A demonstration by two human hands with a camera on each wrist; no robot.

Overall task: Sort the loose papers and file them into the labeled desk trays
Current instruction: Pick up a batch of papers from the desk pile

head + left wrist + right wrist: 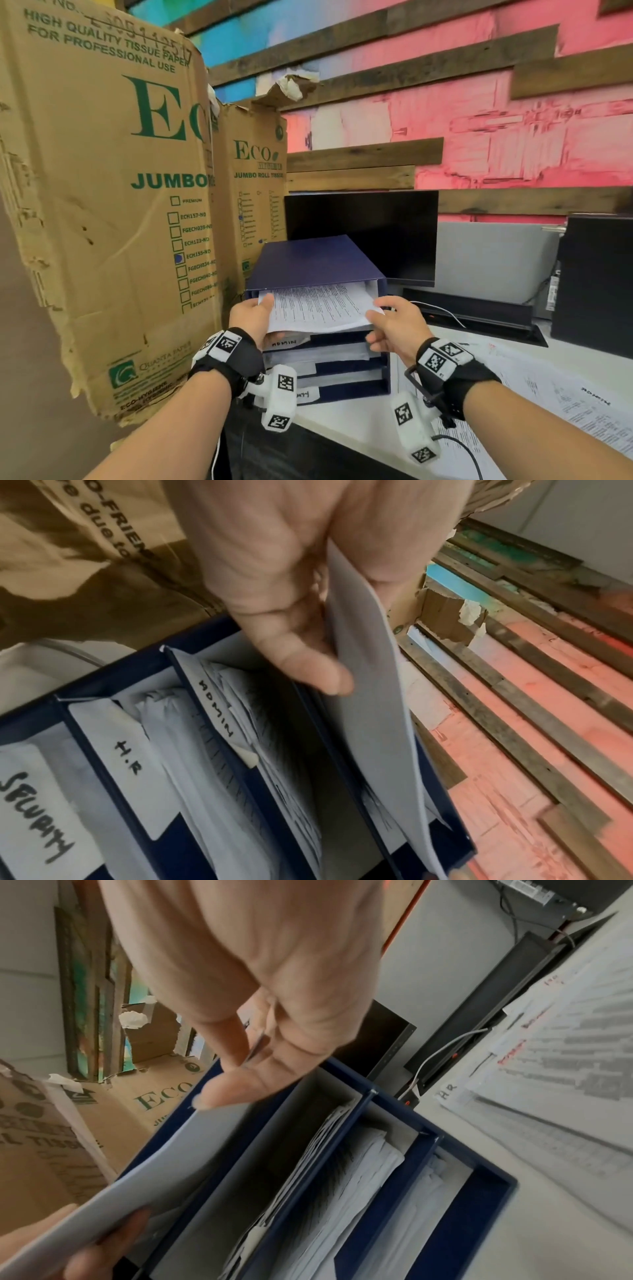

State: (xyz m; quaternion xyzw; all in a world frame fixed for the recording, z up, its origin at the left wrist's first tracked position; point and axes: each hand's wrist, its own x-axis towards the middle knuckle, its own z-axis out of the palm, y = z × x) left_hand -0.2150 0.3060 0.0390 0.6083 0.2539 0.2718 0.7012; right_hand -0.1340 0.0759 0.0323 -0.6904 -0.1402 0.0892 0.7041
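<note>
White sheets (317, 308) mid-frame, half inside top slot of navy trays (318, 263), above slot tagged ADMIN (216, 710). Left hand (251, 317) pinching left edge, thumb on top; right hand (394, 322) pinching right corner. Best kept level and square, slid in evenly to avoid buckling or snagging. Pale desk (359, 428) lower right, more papers (555, 401) lying on it; dark monitor (363, 236) behind; cartons (102, 205) at left; pink plank wall (479, 113) above.
</note>
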